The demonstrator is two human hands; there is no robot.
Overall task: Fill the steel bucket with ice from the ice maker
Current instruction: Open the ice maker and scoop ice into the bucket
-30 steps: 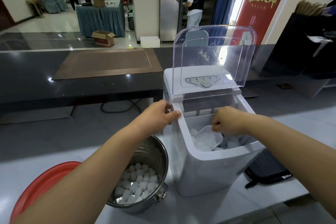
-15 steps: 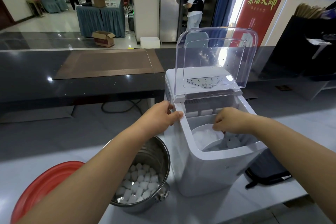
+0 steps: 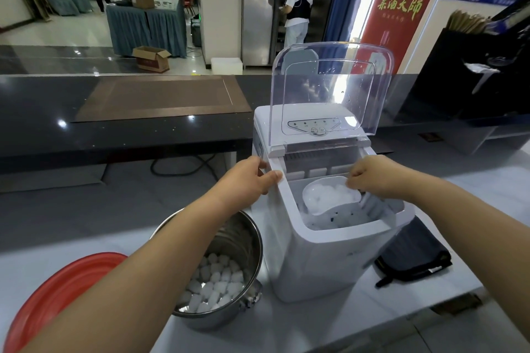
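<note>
A white ice maker [image 3: 321, 261] stands on the pale counter with its clear lid [image 3: 329, 89] tipped up. My left hand [image 3: 246, 180] grips the machine's upper left edge. My right hand [image 3: 375, 178] holds the handle of a clear scoop [image 3: 329, 195], which is heaped with ice and raised above the ice basket. The steel bucket [image 3: 243, 226] sits to the left of the machine, under my left forearm, with several ice cubes [image 3: 215, 284] in its bottom.
A red round lid [image 3: 57, 289] lies at the left front. A dark pouch [image 3: 413, 255] lies to the right of the machine. A black raised counter [image 3: 114, 135] runs behind. A person in an apron [image 3: 298, 3] stands far off by steel fridges.
My right hand has lifted the scoop, full of ice, up out of the basket. My left hand has stayed on the machine's edge.
</note>
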